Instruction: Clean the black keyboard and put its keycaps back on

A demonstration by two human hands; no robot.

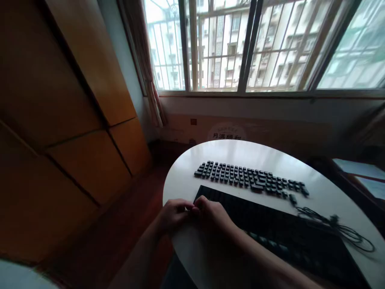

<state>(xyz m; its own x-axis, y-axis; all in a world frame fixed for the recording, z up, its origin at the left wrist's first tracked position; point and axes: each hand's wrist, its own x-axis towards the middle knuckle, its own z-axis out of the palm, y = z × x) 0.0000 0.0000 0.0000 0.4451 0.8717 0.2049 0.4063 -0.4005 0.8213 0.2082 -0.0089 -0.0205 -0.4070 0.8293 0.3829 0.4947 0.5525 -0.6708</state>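
Observation:
My left hand (174, 214) and my right hand (214, 212) meet at the left end of a long black mat or panel (258, 208) on the white round table (237, 150). Both have thumb and fingers pinched together, the tips touching or nearly so. Whatever lies between the fingertips is too small and dark to make out. Beyond the mat, many black keycaps (228, 174) lie in rows in a keyboard layout. Partly behind my right forearm, a row of dark pieces (267, 243) shows on the black surface; their kind is unclear.
A coiled black cable (345, 230) with a plug end (292, 199) rests at the right over the mat's edge. Wooden cabinets (90, 160) stand at the left. Barred windows (219, 48) are ahead, with a tied curtain (155, 100) beside them. Papers (361, 166) lie at far right.

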